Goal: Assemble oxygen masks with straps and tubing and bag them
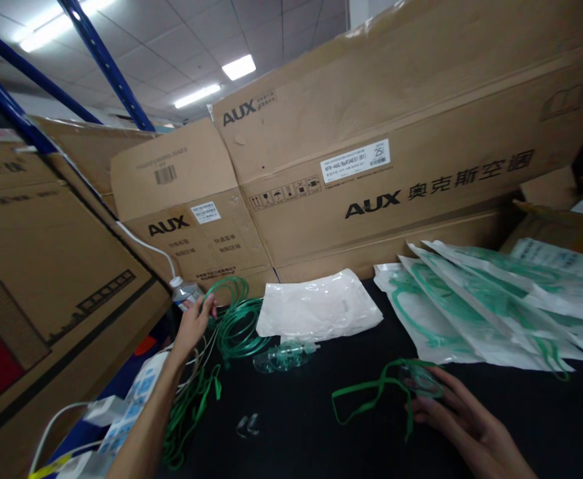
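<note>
At the left, a bundle of green straps is lying loose, waiting unused. The left hand is curling its fingers at the edge of a coil of green tubing; whether it is pinching the tube, I cannot tell. Two small clear pieces are lying apart on the dark table. Farther right, a loose mask is resting just before a stack of white pouches, seemingly unfilled. The right hand is pinching a clear mask with its green strap trailing. At the far right, several filled pouches are overlapping, apparently finished, so the work is looking partly done, with loose parts remaining.
</note>
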The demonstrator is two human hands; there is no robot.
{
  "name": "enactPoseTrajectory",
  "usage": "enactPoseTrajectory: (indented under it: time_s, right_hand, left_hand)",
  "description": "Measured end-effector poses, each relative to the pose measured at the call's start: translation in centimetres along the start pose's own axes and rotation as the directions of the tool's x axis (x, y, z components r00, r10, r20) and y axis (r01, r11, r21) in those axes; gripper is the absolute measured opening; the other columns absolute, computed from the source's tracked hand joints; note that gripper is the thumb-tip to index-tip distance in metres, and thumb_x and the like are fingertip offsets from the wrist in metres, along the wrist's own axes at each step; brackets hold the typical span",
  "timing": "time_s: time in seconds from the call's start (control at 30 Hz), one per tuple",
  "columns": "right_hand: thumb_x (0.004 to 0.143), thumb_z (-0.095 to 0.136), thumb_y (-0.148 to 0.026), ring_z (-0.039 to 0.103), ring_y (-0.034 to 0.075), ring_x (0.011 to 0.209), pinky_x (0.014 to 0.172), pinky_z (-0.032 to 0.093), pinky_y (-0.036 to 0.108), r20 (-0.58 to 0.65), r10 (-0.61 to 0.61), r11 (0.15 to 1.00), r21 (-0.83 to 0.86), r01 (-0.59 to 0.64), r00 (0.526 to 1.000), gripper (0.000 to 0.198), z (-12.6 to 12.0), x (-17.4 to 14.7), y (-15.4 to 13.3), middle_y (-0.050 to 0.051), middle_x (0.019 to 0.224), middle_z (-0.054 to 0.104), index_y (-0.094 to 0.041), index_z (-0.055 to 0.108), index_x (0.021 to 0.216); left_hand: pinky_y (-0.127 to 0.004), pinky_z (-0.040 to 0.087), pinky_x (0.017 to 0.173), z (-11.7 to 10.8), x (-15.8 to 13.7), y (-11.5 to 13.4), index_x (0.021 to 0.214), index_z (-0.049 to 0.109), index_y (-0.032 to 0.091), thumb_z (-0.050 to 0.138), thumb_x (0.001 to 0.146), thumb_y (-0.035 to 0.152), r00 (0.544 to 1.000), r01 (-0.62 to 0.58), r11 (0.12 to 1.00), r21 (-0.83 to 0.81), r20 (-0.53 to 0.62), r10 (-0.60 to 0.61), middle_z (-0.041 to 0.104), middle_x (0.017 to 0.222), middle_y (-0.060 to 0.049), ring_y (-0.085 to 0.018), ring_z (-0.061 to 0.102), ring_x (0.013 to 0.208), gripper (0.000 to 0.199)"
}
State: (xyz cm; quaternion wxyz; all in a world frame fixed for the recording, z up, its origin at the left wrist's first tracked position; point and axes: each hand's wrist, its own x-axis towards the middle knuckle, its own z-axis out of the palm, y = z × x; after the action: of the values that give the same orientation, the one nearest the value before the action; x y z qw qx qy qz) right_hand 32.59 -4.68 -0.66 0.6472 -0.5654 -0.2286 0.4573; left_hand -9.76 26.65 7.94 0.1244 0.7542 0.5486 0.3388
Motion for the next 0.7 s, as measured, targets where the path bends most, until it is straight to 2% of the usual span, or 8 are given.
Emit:
enactPoseTrajectory:
  time_s: [0.17,0.3,0.4,0.5,0.6,0.7]
  right_hand:
    - [0.064,0.090,-0.060,0.081,0.031,0.078,0.072,0.068,0.031,-0.003,-0.001,1.000,-0.011,0.001,1.000,0.071,0.0,0.0,0.0,0.010,0.099,0.083,-0.022,0.067,0.119]
    - [0.063,0.090,-0.061,0.081,0.032,0.078,0.072,0.069,0.033,-0.009,-0.013,1.000,-0.006,0.013,1.000,0.071,0.0,0.1,-0.2,0.011,0.100,0.083,-0.022,0.068,0.118]
    - [0.063,0.090,-0.062,0.081,0.034,0.079,0.074,0.069,0.036,-0.007,-0.024,0.999,-0.022,0.023,1.000,0.072,0.0,0.1,-0.2,0.011,0.102,0.082,-0.022,0.069,0.118]
    - [0.063,0.090,-0.061,0.081,0.034,0.078,0.073,0.070,0.037,-0.013,-0.039,0.999,-0.032,0.039,0.999,0.071,0.0,0.0,-0.1,0.011,0.100,0.082,-0.021,0.069,0.119]
    - [0.064,0.091,-0.056,0.081,0.033,0.078,0.071,0.069,0.035,-0.028,-0.035,0.999,-0.011,0.035,0.999,0.068,0.1,-0.1,0.0,0.010,0.098,0.083,-0.021,0.069,0.118]
    - [0.061,0.092,-0.057,0.080,0.031,0.074,0.070,0.070,0.034,-0.019,-0.030,1.000,0.010,0.030,0.999,0.069,0.2,0.0,-0.1,0.009,0.096,0.083,-0.022,0.069,0.115]
  left_hand:
    - [-0.032,0.048,0.067,-0.5,0.6,0.5,0.082,0.060,0.019,0.037,0.102,0.065,0.984,0.039,0.996,-0.078,-0.172,-0.052,0.056,0.063,0.004,-0.015,0.057,0.059,0.055]
    - [-0.030,0.048,0.072,-1.4,1.3,1.3,0.079,0.063,0.019,0.042,0.096,0.071,0.976,0.022,0.992,-0.125,-0.214,-0.048,0.064,0.076,-0.001,-0.018,0.060,0.072,0.058]
    - [-0.028,0.048,0.070,-2.1,1.7,1.9,0.084,0.065,0.019,0.047,0.089,0.077,0.985,0.003,0.983,-0.184,-0.171,-0.035,0.068,0.082,-0.003,-0.020,0.063,0.078,0.061]
    - [-0.027,0.049,0.071,-2.3,1.5,2.4,0.086,0.064,0.020,0.050,0.088,0.076,0.993,0.000,0.974,-0.225,-0.114,-0.026,0.068,0.082,-0.002,-0.020,0.063,0.078,0.057]
    - [-0.028,0.050,0.075,-1.7,0.5,2.7,0.078,0.067,0.020,0.068,0.079,0.071,0.999,0.011,0.974,-0.225,0.047,0.000,0.070,0.079,-0.001,-0.021,0.064,0.078,0.051]
    - [-0.030,0.050,0.076,-0.7,-0.7,2.8,0.070,0.070,0.020,0.080,0.069,0.065,0.977,0.036,0.974,-0.224,0.214,0.013,0.071,0.073,0.000,-0.022,0.065,0.076,0.046]
